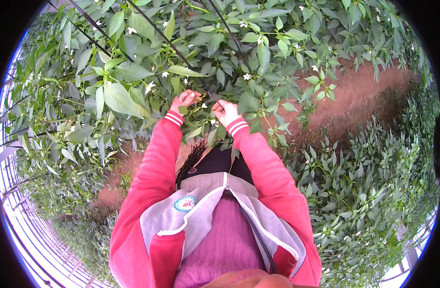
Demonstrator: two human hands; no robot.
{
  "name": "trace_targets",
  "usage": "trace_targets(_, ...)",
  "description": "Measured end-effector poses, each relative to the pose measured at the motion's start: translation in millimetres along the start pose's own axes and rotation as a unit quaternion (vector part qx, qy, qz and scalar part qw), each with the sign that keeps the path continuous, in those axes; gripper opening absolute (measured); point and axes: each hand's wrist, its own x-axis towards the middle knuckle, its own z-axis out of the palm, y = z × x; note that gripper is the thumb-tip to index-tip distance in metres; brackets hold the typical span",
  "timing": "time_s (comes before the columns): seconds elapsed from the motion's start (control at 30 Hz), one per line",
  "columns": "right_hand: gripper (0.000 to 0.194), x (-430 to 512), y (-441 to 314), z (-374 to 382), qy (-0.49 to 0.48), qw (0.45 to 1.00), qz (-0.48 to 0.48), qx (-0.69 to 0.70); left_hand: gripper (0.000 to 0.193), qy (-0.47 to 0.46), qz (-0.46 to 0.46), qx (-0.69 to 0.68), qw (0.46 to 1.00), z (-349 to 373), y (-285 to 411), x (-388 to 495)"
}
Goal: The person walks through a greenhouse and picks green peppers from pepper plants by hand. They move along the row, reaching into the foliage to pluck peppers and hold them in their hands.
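My right hand (227,112) pinches the lower end of a black string (171,45), which runs down from the upper left. Just left of it, my left hand (185,101) is among the pepper plant's leaves with its fingers curled. Whether a stem lies in those fingers is hidden. Both hands are close together but apart, at the near side of a leafy pepper plant (212,68) with small white flowers. A bundle of loose black strings (193,156) hangs at my waist, beside my dark trousers.
More black strings (225,25) slope down into the foliage ahead. Bare reddish soil (353,97) forms a path at the right, and another row of pepper plants (363,194) stands behind it. Large leaves (121,99) crowd the left side.
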Motion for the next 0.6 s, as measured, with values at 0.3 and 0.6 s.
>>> trace_targets(0.3,0.023,1.0,5.0,-11.9,-0.044,0.998,0.032,0.025,0.027,-0.082,0.071,0.237,0.965,20.4,18.7,-24.0)
trace_targets(0.6,0.02,2.2,22.5,-20.5,-0.04,0.992,0.011,0.118,0.019,-0.124,-0.036,0.204,0.97,11.4,3.5,-28.0)
